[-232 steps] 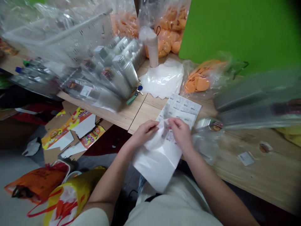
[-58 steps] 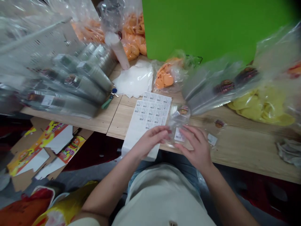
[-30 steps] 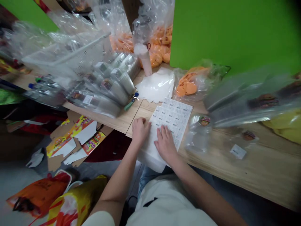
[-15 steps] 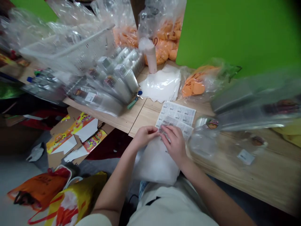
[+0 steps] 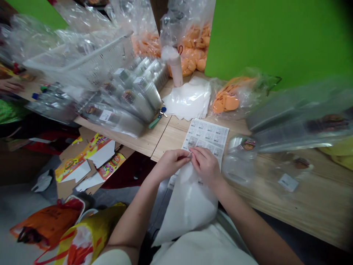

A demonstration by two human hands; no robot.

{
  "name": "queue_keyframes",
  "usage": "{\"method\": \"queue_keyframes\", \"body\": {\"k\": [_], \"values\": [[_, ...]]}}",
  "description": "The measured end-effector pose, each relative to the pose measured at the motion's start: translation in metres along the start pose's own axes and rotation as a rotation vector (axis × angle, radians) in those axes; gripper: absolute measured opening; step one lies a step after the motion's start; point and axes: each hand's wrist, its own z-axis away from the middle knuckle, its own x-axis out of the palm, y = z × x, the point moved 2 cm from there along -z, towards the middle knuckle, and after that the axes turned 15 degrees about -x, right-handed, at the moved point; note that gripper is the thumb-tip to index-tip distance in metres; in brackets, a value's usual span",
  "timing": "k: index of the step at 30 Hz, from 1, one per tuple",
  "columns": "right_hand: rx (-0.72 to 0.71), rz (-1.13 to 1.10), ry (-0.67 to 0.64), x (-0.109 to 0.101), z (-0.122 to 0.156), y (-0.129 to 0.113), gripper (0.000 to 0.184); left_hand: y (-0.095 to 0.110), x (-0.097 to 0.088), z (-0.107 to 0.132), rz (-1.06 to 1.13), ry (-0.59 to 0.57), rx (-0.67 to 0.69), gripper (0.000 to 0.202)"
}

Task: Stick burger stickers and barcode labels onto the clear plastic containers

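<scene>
A white label sheet (image 5: 190, 202), mostly bare with a small printed mark near my right hand, hangs curled over the table's front edge towards my lap. My left hand (image 5: 172, 163) pinches at its top edge, thumb against fingers. Close beside it, my right hand (image 5: 206, 165) is closed at the same edge, fingertips nearly meeting the left ones. Whether a small label is between the fingertips is hidden. Under and beyond the hands lie printed barcode label sheets (image 5: 209, 133). To the right is a clear plastic container (image 5: 239, 162) with a burger sticker.
Stacked clear containers (image 5: 121, 106) and a white basket (image 5: 82, 68) fill the left. Behind are blank white sheets (image 5: 190, 97), a bottle (image 5: 176, 70), keys (image 5: 160, 116) and bagged orange discs (image 5: 226, 101). More containers (image 5: 298, 129) stand right. Another person's hand (image 5: 11, 86) shows far left.
The white sheet has swung and stretched lower, its corner now hanging down left. My hands stay close together at its top edge. Another person's hand has appeared at far left.
</scene>
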Motion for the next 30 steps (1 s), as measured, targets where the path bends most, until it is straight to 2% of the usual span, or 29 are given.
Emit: {"method": "queue_keyframes", "body": {"k": [2,4,6,7,8,9,10,11,13,14,15,17,19,20,21,22,24,25,26,28,30], "values": [[0.188,-0.088,0.106,0.0,-0.001,0.008,0.025,-0.007,0.0,-0.008,-0.028,0.061,-0.019,0.02],[0.458,-0.162,0.251,-0.003,0.001,0.02,0.028,-0.017,0.001,-0.018,-0.082,0.147,-0.065,0.02],[0.653,-0.171,0.408,-0.012,0.005,0.029,0.033,-0.025,0.001,-0.026,-0.148,0.304,-0.115,0.018],[0.667,-0.126,0.471,-0.019,0.006,0.031,0.033,-0.025,0.001,-0.027,-0.167,0.413,-0.125,0.019],[0.616,-0.046,0.511,-0.027,0.008,0.03,0.03,-0.022,0.001,-0.026,-0.159,0.517,-0.121,0.023],[0.506,0.058,0.514,-0.035,0.008,0.026,0.027,-0.017,0.002,-0.022,-0.112,0.578,-0.106,0.027],[0.363,0.163,0.477,-0.043,0.01,0.019,0.025,-0.009,0.005,-0.016,-0.017,0.557,-0.09,0.031],[0.216,0.245,0.405,-0.048,0.011,0.011,0.026,0.0,0.008,-0.01,0.12,0.458,-0.081,0.033],[-0.003,0.29,0.219,-0.056,0.017,-0.006,0.035,0.02,0.02,0.003,0.473,0.034,-0.109,0.044],[-0.035,0.266,0.154,-0.061,0.021,-0.012,0.039,0.03,0.026,0.009,0.637,-0.153,-0.134,0.051],[-0.005,0.22,0.133,-0.066,0.026,-0.015,0.043,0.038,0.031,0.015,0.769,-0.297,-0.159,0.055],[0.189,0.067,0.188,-0.082,0.035,-0.012,0.051,0.05,0.042,0.022,0.901,-0.443,-0.187,0.058],[0.42,-0.182,0.191,-0.099,0.046,0.0,0.051,0.057,0.055,0.024,0.842,-0.529,-0.175,0.059],[0.505,-0.301,0.163,-0.107,0.051,0.008,0.048,0.059,0.063,0.023,0.748,-0.533,-0.151,0.058],[0.566,-0.379,0.141,-0.115,0.057,0.015,0.044,0.061,0.071,0.021,0.626,-0.48,-0.11,0.055],[0.614,-0.403,0.157,-0.123,0.063,0.024,0.039,0.063,0.078,0.017,0.49,-0.369,-0.051,0.05],[0.704,-0.331,0.322,-0.139,0.077,0.04,0.037,0.066,0.092,0.007,0.237,-0.085,0.118,0.049],[0.742,-0.29,0.41,-0.144,0.084,0.047,0.039,0.068,0.1,0.001,0.143,0.023,0.216,0.055],[0.774,-0.278,0.456,-0.146,0.089,0.053,0.042,0.069,0.108,-0.006,0.078,0.082,0.309,0.063],[0.817,-0.317,0.42,-0.143,0.096,0.06,0.046,0.067,0.122,-0.02,0.029,0.083,0.428,0.072],[0.819,-0.35,0.337,-0.134,0.096,0.062,0.047,0.062,0.131,-0.031,0.06,0.053,0.45,0.079]]}}
